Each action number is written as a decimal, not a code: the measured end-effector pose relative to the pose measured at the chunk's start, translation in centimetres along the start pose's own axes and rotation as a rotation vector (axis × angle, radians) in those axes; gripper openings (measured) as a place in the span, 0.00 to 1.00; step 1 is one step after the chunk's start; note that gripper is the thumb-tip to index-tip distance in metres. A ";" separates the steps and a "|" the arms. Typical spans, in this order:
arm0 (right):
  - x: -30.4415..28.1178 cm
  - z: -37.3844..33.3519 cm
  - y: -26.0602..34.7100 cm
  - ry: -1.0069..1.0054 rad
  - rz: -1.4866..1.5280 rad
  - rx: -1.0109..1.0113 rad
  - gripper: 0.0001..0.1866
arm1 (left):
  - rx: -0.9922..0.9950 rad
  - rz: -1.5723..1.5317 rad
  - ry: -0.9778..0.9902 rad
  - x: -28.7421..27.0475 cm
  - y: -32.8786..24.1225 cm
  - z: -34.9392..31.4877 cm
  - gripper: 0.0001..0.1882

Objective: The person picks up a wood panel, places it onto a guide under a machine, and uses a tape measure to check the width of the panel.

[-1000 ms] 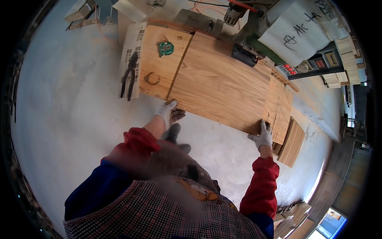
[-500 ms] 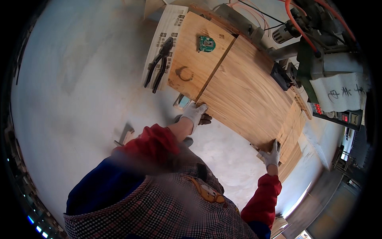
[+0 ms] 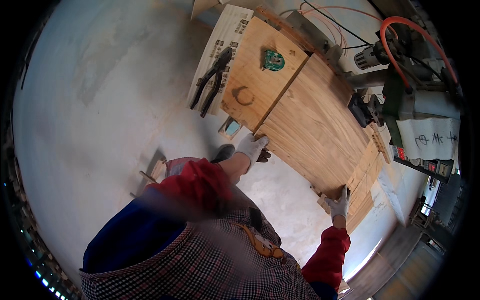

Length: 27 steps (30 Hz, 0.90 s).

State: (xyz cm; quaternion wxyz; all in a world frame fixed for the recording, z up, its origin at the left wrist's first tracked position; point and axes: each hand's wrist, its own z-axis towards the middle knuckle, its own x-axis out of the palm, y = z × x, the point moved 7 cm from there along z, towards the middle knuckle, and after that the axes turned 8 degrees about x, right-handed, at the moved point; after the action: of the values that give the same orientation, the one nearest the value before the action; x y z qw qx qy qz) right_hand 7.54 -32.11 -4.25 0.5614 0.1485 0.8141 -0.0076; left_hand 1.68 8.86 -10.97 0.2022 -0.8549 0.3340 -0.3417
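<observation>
A wide wooden board (image 3: 315, 120) with flowing grain lies flat on the work surface in front of me. My left hand (image 3: 252, 147), in a white glove with dark finger pads, grips the board's near edge by its left corner. Farther right, my right hand (image 3: 339, 202), also gloved, holds the same board at its near right corner, thumb side up against the edge. Part of the fingers of both hands is hidden. A narrow dark gap separates the board from a lighter wooden panel (image 3: 265, 75) on the left.
On the panel sits a green tape measure (image 3: 273, 60). Black long-handled pliers (image 3: 214, 80) lie on a pale printed plank (image 3: 200, 102) at the far left. A machine with an orange hose (image 3: 392, 55) and a control box (image 3: 430, 167) stands at the right. Small wood blocks (image 3: 322, 201) sit under the near edge.
The view has shifted a little, so the board, panel and machine appear slightly farther right and lower. Both hands keep their hold at the same corners of the board.
</observation>
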 end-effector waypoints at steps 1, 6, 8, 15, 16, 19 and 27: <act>-0.3 -0.3 0.4 0.000 -0.012 0.006 0.55 | 0.009 0.001 0.010 0.0 0.0 0.0 0.15; -0.8 -0.3 0.0 -0.029 -0.152 0.044 0.53 | 0.033 0.050 -0.004 0.4 -0.5 -0.5 0.14; -1.4 -0.4 1.2 -0.011 -0.197 0.087 0.53 | 0.029 0.090 -0.014 0.0 -0.7 -0.5 0.14; -3.2 -1.7 1.5 -0.036 -0.243 0.129 0.51 | 0.015 0.223 -0.025 0.4 -0.9 -0.4 0.17; -3.2 -1.8 1.1 -0.038 -0.230 0.131 0.50 | 0.008 0.229 -0.002 0.1 -0.8 -0.1 0.18; -3.2 -1.6 1.0 -0.025 -0.230 0.160 0.50 | -0.015 0.239 0.039 -1.0 -0.5 1.0 0.19; -3.9 -2.1 0.6 -0.030 -0.185 0.144 0.49 | 0.018 0.252 -0.019 -0.9 -0.9 0.6 0.18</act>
State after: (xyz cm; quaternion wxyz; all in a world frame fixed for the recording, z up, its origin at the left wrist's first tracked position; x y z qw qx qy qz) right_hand 7.08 -32.09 0.18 0.5583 0.1124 0.8132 -0.1200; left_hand 1.95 10.17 -11.28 0.2543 -0.8076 0.4337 -0.3083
